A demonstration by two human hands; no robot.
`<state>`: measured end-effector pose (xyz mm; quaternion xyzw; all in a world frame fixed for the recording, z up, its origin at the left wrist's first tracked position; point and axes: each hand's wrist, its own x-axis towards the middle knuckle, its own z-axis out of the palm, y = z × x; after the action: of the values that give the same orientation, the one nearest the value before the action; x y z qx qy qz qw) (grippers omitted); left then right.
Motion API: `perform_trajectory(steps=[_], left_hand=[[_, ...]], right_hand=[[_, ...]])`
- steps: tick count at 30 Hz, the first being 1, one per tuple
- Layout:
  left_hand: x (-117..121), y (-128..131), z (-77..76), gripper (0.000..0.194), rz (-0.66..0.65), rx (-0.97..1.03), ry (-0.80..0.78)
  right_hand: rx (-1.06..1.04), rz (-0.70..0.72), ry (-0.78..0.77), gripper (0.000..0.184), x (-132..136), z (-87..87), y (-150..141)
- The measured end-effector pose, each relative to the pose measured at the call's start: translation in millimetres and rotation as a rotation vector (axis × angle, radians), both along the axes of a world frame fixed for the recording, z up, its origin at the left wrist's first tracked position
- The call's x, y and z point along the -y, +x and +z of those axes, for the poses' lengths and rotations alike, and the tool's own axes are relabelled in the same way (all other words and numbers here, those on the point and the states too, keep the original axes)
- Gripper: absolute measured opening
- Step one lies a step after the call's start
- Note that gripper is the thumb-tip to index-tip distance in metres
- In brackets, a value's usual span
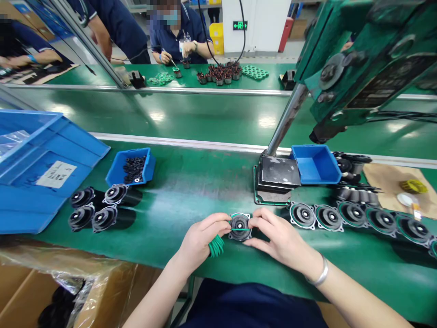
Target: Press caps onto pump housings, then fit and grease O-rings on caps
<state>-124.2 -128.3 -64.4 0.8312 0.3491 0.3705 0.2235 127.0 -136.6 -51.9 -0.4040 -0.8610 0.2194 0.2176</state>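
Note:
Between my two hands stands a round motor housing (240, 222) with a metal flange, open end up. A thin green sealing ring (239, 229) crosses its face, stretched from one hand to the other. My left hand (206, 232) is closed, pinching the ring's left end at the flange; a bunch of green sealing rings (216, 246) hangs from its fingers. My right hand (275, 234) pinches the ring's right end, with its thumb low against the housing's side. Further right runs a row of housings (328, 217), several with green rings around their rims.
Four-cornered black housings (105, 218) lie at left by a blue bin of small black parts (150, 166). A large blue crate (41, 168) stands far left. A press (278, 175) rises behind my right hand, beside another blue bin (316, 164). Across the belt, a co-worker (180, 34) handles small parts.

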Motion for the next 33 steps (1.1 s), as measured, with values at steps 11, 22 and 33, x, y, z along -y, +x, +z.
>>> perform_trajectory(steps=[11,22,33], left_hand=[[14,-11,-3.6,0.027,-0.081,0.021,-0.227],[29,17,-24.3,0.043,0.056,0.014,-0.07],[-26,58,-13.9,0.051,-0.059,-0.205,0.034]], right_hand=[[-0.038,0.008,0.255,0.009,6,-6.9,-10],[0.154,-0.171,0.477,0.037,19,18.8,13],[0.338,-0.315,0.373,0.046,20,9.6,66]])
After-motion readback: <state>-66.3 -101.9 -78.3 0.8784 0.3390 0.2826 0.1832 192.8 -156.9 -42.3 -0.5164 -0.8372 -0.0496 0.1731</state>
